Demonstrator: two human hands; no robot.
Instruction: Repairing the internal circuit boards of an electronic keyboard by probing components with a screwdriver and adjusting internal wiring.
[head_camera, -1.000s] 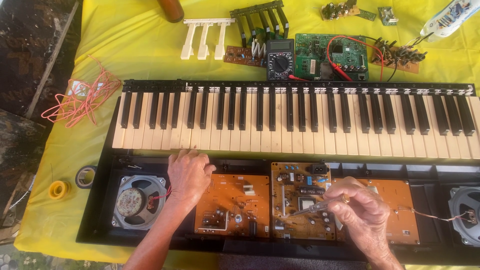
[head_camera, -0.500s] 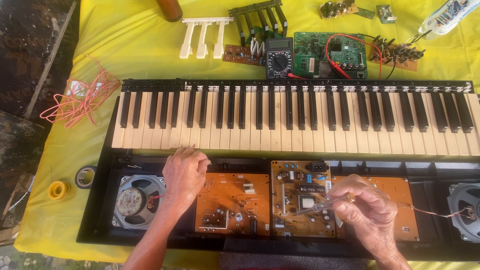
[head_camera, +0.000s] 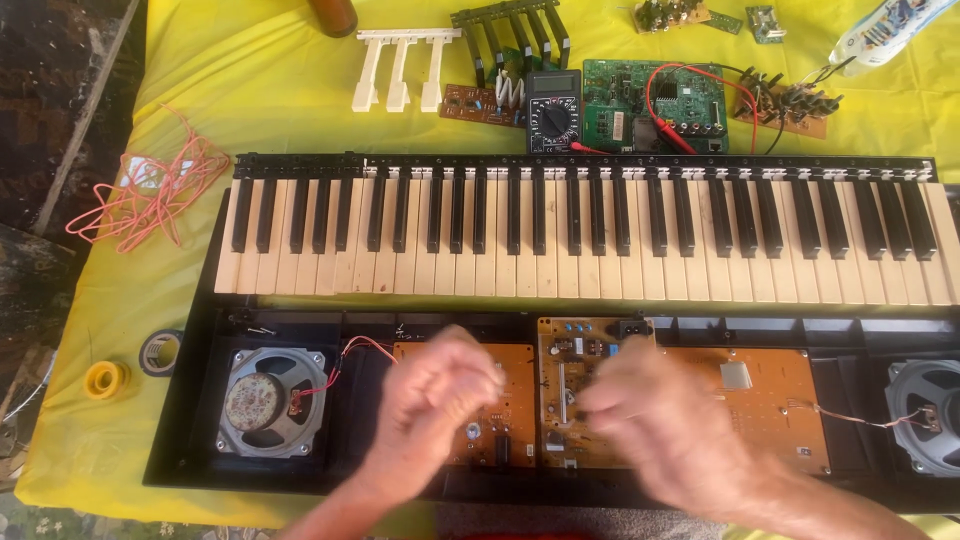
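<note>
Left hand (head_camera: 440, 400) is blurred, fingers curled loosely inward above the left orange board (head_camera: 490, 425); whether it grips anything cannot be told. Right hand (head_camera: 660, 420) is likewise blurred, fingers bent toward the left hand, over the middle board (head_camera: 575, 360) and the near edge of the right board (head_camera: 770, 400); its hold cannot be told either. The two hands are near each other, apart, both above the open black case (head_camera: 190, 400) of the keyboard. All three boards lie in the case trough below the keys (head_camera: 580, 250). A round speaker (head_camera: 262, 402) sits at the left end of the trough with red leads running toward the left board; a second speaker (head_camera: 925, 415) sits at the right end, a thin wire (head_camera: 850, 418) leading from it to the right board. Beyond the keys, on the yellow cloth (head_camera: 250, 80), lie loose white keys (head_camera: 400, 65), a multimeter (head_camera: 553, 112), and a green board (head_camera: 655, 105). A tangle of pink wire (head_camera: 150, 190) lies left of the keys; two tape rolls (head_camera: 105, 378) lie left of the case
</note>
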